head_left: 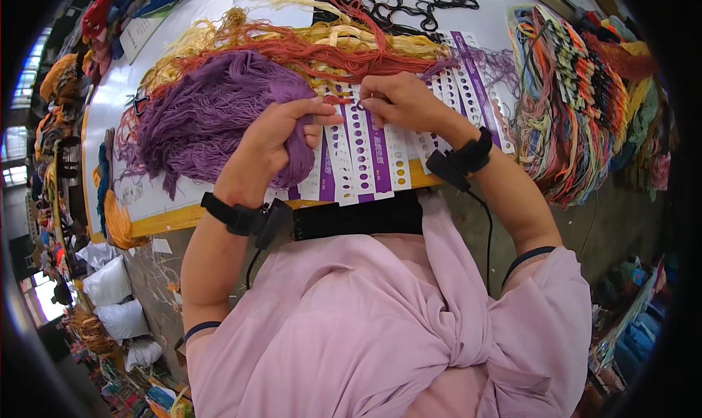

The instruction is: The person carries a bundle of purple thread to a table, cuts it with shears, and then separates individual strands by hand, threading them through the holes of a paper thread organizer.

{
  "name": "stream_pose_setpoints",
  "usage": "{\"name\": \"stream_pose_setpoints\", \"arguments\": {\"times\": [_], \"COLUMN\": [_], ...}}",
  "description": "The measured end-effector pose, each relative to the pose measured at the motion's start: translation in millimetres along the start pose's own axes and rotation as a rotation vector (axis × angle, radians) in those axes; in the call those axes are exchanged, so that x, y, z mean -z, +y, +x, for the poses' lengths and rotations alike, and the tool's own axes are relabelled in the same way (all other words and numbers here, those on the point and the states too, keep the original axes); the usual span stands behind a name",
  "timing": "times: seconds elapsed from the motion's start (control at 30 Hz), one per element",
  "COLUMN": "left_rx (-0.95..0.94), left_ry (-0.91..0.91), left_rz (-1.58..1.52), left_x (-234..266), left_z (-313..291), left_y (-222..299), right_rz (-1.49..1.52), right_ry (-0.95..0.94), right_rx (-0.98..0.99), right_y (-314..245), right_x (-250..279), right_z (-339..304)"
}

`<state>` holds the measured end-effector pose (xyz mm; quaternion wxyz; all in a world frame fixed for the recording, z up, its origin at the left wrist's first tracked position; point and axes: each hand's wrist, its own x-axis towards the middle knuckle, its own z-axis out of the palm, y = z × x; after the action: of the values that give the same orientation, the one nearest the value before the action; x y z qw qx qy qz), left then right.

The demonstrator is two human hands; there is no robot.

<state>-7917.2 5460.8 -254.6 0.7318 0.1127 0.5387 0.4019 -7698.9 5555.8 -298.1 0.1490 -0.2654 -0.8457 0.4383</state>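
Note:
A large hank of purple yarn [212, 118] is heaped at the front left of the table. My left hand [289, 129] is closed on its right end, with purple strands showing above and below the fingers. Just to the right, my right hand [409, 102] pinches with thumb and forefinger over a row of white cards with punched holes and purple bands [358, 147]. Whatever lies in that pinch is too small to make out. A short bit of red thread [336, 100] shows in the narrow gap between my hands.
Behind the hands lie rust-red yarn [329, 52] and yellow yarn [183, 49], with black cord [417, 8] farther back. Multicoloured skeins [570, 103] hang over the table's right side. Orange yarn [118, 217] hangs at the left edge. White sacks [121, 319] stand on the floor.

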Motion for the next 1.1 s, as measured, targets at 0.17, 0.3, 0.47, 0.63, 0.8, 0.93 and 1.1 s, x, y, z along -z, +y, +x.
{"name": "stream_pose_setpoints", "arguments": {"times": [0.17, 0.3, 0.47, 0.63, 0.8, 0.93, 1.1], "left_rx": [0.012, -0.157, -0.217, -0.307, -0.514, -0.598, -0.148], "left_ry": [0.018, 0.065, 0.088, 0.149, 0.417, 0.188, -0.072], "left_rz": [0.129, 0.385, 0.379, 0.451, 0.904, 0.704, 0.015], "left_x": [-10, -13, -16, -16, 8, 4, 15], "left_z": [14, 27, 37, 44, 44, 41, 23], "left_y": [1, -9, -18, -29, -21, -26, -1], "right_rz": [-0.194, -0.281, -0.362, -0.387, -0.275, -0.251, -0.357], "right_ry": [0.007, 0.008, 0.105, 0.131, 0.090, 0.021, -0.057], "right_rx": [0.008, -0.008, 0.117, 0.094, 0.101, 0.006, -0.005], "right_y": [4, 5, 9, 7, 11, 7, -5], "right_x": [-3, -4, -8, -14, -10, -7, -2], "right_z": [6, 11, 9, 9, 8, 8, 5]}}
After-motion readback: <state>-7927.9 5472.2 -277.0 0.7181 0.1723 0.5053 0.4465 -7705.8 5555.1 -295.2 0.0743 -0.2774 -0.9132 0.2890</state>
